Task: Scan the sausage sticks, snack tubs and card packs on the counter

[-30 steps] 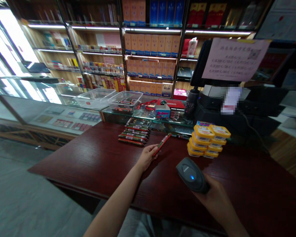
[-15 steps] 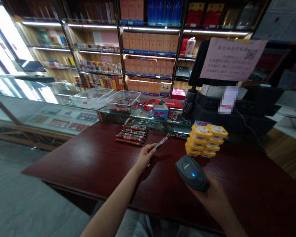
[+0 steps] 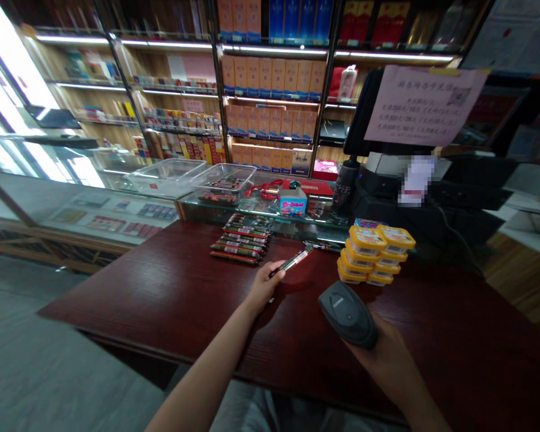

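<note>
My left hand (image 3: 266, 282) grips one end of a slim stick-shaped packet (image 3: 296, 260), dark with a pale label, and holds it slanting up to the right above the brown table (image 3: 162, 300). In my right hand (image 3: 387, 348) is a dark grey barcode scanner (image 3: 347, 315), its head pointing towards the packet; no light shows on its top. Left of the packet lies a row of similar stick packets (image 3: 240, 246). Stacked tubs with yellow lids (image 3: 364, 240) stand beyond the scanner. What the packets contain cannot be made out.
Clear plastic bins (image 3: 227, 183) sit on the glass counter (image 3: 193, 210) behind the table, one holding more stick packets. Near them is a small blue and pink box (image 3: 292, 201). A monitor with a pink paper sign (image 3: 425, 108) rises at the right. Shelves of boxes (image 3: 272, 78) line the back.
The blue light on top of the scanner has gone out. A bright patch now shows on the packet's label. Both hands keep nearly the same place.
</note>
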Available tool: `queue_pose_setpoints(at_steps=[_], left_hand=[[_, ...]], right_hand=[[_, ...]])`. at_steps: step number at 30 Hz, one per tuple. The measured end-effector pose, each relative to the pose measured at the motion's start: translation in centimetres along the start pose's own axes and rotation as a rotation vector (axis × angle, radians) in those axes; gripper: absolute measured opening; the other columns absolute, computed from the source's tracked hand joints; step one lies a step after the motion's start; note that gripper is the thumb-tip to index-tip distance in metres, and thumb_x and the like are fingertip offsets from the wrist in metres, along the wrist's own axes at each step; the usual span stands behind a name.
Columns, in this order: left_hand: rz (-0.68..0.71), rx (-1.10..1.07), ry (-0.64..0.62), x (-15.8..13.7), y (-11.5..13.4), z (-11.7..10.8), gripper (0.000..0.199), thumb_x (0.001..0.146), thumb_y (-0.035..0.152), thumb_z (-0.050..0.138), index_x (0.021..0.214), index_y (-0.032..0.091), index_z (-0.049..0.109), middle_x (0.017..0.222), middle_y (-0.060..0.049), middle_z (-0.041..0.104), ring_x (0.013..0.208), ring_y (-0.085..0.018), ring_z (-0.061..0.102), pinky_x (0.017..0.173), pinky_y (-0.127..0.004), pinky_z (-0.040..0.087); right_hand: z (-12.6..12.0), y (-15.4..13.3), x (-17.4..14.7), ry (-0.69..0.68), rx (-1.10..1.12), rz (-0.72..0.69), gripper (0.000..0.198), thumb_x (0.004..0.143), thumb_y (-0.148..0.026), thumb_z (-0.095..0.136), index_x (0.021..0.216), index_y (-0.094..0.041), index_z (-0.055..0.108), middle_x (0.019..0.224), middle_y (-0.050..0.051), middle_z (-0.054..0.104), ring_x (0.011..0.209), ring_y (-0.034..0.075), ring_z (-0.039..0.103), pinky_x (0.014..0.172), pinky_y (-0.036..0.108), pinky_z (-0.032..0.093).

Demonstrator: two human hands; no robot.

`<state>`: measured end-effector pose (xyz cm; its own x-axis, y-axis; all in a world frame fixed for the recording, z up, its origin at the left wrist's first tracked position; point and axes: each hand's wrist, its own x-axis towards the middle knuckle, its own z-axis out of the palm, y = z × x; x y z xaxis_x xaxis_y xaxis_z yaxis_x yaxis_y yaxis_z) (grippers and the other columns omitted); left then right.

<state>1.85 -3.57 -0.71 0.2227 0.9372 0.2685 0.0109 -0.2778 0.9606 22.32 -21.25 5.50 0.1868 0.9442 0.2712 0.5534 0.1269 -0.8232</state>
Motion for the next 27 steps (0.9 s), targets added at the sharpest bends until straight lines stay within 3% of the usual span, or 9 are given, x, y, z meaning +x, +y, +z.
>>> queue_pose_setpoints(at_steps=[4, 8, 13, 17, 20, 22, 24, 27], left_hand=[[0.011, -0.011, -0.008, 0.1, -0.1, 0.0, 0.038, 0.075, 0.039, 0.065, 0.107, 0.019, 0.069, 0.102, -0.007, 0.066, 0.091, -0.02, 0.057, 0.082, -0.029, 0.043], [-0.019, -0.032, -0.009, 0.1, -0.2, 0.0, 0.041, 0.073, 0.04, 0.066, 0.107, 0.017, 0.068, 0.092, -0.006, 0.066, 0.075, -0.015, 0.055, 0.068, -0.024, 0.042], [-0.125, -0.135, -0.008, 0.0, -0.2, 0.3, 0.055, 0.073, 0.048, 0.065, 0.114, 0.011, 0.063, 0.056, 0.003, 0.052, 0.049, -0.008, 0.041, 0.05, -0.021, 0.032], [-0.12, -0.152, -0.021, 0.0, -0.2, 0.4, 0.059, 0.077, 0.054, 0.058, 0.117, 0.01, 0.06, 0.054, 0.005, 0.048, 0.046, -0.007, 0.037, 0.049, -0.021, 0.031], [-0.061, 0.025, -0.033, 0.6, -0.5, 0.3, 0.047, 0.082, 0.043, 0.055, 0.118, 0.014, 0.058, 0.069, 0.001, 0.057, 0.056, -0.01, 0.048, 0.057, -0.023, 0.04], [0.024, 0.235, -0.004, 1.4, -0.5, 0.4, 0.034, 0.081, 0.03, 0.055, 0.112, 0.016, 0.061, 0.086, -0.003, 0.062, 0.076, -0.015, 0.056, 0.072, -0.028, 0.045], [0.091, 0.474, 0.009, 2.5, -0.2, 0.7, 0.027, 0.079, 0.019, 0.054, 0.105, 0.017, 0.063, 0.096, -0.005, 0.062, 0.091, -0.018, 0.056, 0.085, -0.031, 0.044], [0.134, 0.794, -0.005, 4.5, 0.6, 1.9, 0.026, 0.078, 0.011, 0.054, 0.101, 0.017, 0.064, 0.097, -0.007, 0.062, 0.095, -0.019, 0.055, 0.089, -0.032, 0.042]], right_hand=[[0.0, 0.4, 0.0, -0.01, -0.003, -0.01, 0.027, 0.072, -0.036, 0.058, 0.094, -0.021, 0.066, 0.09, 0.007, 0.072, 0.084, 0.025, 0.066, 0.076, 0.033, 0.05], [0.0, 1.1, 0.0, -0.021, -0.077, -0.006, 0.025, 0.073, -0.036, 0.057, 0.093, -0.023, 0.064, 0.088, 0.005, 0.072, 0.08, 0.023, 0.067, 0.073, 0.031, 0.049], [0.0, 2.7, 0.3, 0.003, -0.445, 0.003, 0.022, 0.075, -0.038, 0.057, 0.094, -0.027, 0.06, 0.081, 0.001, 0.071, 0.074, 0.025, 0.068, 0.062, 0.033, 0.046], [0.7, 5.2, 0.4, 0.061, -0.642, -0.114, 0.023, 0.077, -0.025, 0.053, 0.1, -0.023, 0.058, 0.088, 0.004, 0.07, 0.081, 0.024, 0.067, 0.068, 0.032, 0.046], [1.4, 7.2, 0.2, 0.1, -0.718, -0.2, 0.028, 0.076, -0.017, 0.051, 0.104, -0.02, 0.057, 0.099, 0.008, 0.069, 0.086, 0.024, 0.065, 0.073, 0.033, 0.046], [1.7, 8.2, 0.1, 0.107, -0.732, -0.226, 0.028, 0.076, -0.016, 0.053, 0.103, -0.019, 0.057, 0.097, 0.007, 0.069, 0.085, 0.023, 0.064, 0.073, 0.033, 0.045], [1.9, 8.8, 0.1, 0.108, -0.73, -0.25, 0.028, 0.075, -0.017, 0.055, 0.103, -0.02, 0.057, 0.094, 0.006, 0.068, 0.084, 0.022, 0.064, 0.073, 0.032, 0.044], [2.0, 9.3, 0.2, 0.104, -0.712, -0.29, 0.03, 0.074, -0.015, 0.056, 0.104, -0.02, 0.056, 0.092, 0.005, 0.068, 0.084, 0.021, 0.063, 0.074, 0.031, 0.043]])
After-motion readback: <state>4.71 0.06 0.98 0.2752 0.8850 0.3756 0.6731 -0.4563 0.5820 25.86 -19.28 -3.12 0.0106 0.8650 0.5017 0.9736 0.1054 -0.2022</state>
